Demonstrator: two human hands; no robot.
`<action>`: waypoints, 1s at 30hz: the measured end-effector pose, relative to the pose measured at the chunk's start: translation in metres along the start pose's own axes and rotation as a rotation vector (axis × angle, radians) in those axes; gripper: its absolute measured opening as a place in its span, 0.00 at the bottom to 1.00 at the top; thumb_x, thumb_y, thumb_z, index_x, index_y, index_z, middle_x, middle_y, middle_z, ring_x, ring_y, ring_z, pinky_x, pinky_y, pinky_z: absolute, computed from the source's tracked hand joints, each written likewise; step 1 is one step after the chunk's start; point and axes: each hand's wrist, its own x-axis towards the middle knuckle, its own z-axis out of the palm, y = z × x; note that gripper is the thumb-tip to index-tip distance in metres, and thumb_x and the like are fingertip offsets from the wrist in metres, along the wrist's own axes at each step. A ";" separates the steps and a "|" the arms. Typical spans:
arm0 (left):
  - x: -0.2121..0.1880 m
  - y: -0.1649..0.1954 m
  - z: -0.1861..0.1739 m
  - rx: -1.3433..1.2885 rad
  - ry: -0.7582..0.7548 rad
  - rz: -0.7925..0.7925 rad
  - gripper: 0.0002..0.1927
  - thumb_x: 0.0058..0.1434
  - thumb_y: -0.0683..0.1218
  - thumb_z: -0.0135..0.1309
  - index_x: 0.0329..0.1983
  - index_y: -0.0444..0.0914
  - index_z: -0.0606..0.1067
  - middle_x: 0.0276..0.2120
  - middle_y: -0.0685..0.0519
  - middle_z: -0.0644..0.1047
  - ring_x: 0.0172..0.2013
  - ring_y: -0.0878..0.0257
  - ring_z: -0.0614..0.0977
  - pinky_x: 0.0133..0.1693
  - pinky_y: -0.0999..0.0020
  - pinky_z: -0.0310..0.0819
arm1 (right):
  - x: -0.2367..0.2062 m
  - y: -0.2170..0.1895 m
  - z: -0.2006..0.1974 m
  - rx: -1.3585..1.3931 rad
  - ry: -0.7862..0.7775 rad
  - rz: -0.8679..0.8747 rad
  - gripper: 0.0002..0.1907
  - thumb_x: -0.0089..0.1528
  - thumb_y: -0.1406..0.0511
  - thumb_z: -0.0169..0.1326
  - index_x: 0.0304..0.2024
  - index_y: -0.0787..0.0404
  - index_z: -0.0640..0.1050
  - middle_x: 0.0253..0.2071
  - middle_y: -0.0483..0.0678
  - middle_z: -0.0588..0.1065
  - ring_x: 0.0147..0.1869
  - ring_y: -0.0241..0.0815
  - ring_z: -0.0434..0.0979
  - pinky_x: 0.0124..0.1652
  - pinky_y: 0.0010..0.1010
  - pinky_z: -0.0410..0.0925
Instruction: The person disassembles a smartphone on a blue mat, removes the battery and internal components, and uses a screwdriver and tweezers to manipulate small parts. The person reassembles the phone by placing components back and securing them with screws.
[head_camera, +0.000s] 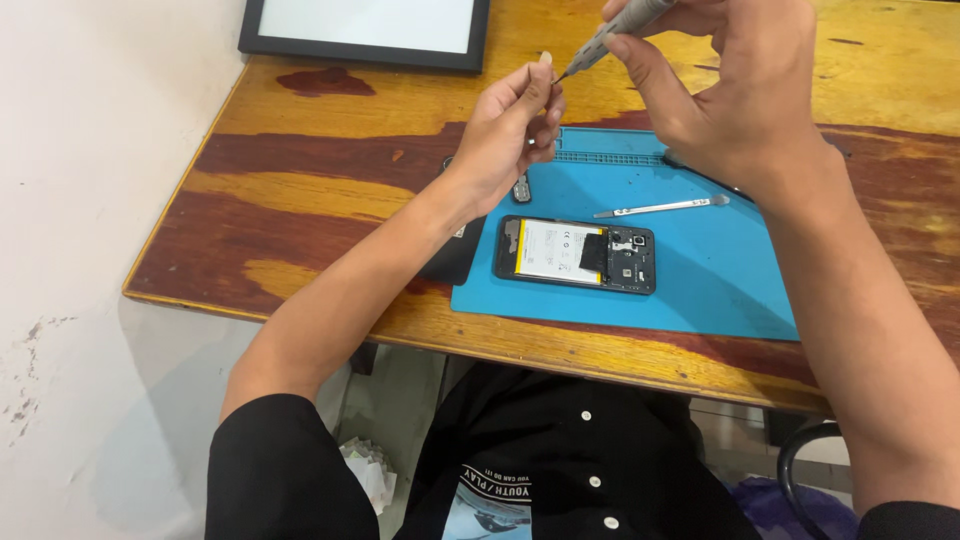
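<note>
Head view showed both hands raised above a wooden surface (330, 110). The right hand (735, 95) was closed around a grey screwdriver (615, 30), held between thumb and fingers, its long axis slanting down and toward the left hand (505, 130). The tip met the left fingertips (545, 72), which were pinched narrowly together as if on something very small; whether a screw was held there could not be told. The two hands were thus joined at the tool's tip, the left lying just past and slightly below the right.

Below both hands, on a blue mat (720, 290), an opened phone (577, 254) lay flat with its back removed, its long axis running across from one hand's side to the other. It was closer beneath the left hand than the right. A thin metal pry tool (660, 208) rested on the mat beneath the right hand, apart from the phone. Beyond the left hand, a dark-framed white panel (365, 25) sat at the far edge.
</note>
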 end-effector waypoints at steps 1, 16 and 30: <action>0.000 0.000 0.000 -0.004 0.001 -0.001 0.22 0.71 0.64 0.48 0.38 0.42 0.69 0.29 0.60 0.69 0.28 0.71 0.67 0.30 0.74 0.63 | 0.000 0.000 0.000 0.009 0.004 -0.002 0.15 0.74 0.82 0.56 0.56 0.70 0.65 0.51 0.57 0.77 0.60 0.46 0.83 0.61 0.30 0.78; -0.001 0.000 0.000 0.033 -0.005 0.021 0.22 0.71 0.64 0.47 0.39 0.42 0.69 0.29 0.60 0.69 0.28 0.71 0.67 0.30 0.74 0.63 | -0.001 0.000 0.001 0.000 0.006 -0.006 0.15 0.74 0.83 0.56 0.55 0.70 0.66 0.51 0.56 0.76 0.60 0.46 0.83 0.63 0.30 0.79; -0.001 0.001 0.002 0.050 -0.012 0.030 0.22 0.72 0.64 0.47 0.39 0.41 0.70 0.29 0.60 0.70 0.28 0.71 0.68 0.31 0.74 0.64 | -0.005 0.003 -0.002 0.017 -0.002 -0.011 0.16 0.74 0.83 0.56 0.57 0.71 0.65 0.53 0.57 0.75 0.61 0.47 0.82 0.63 0.31 0.78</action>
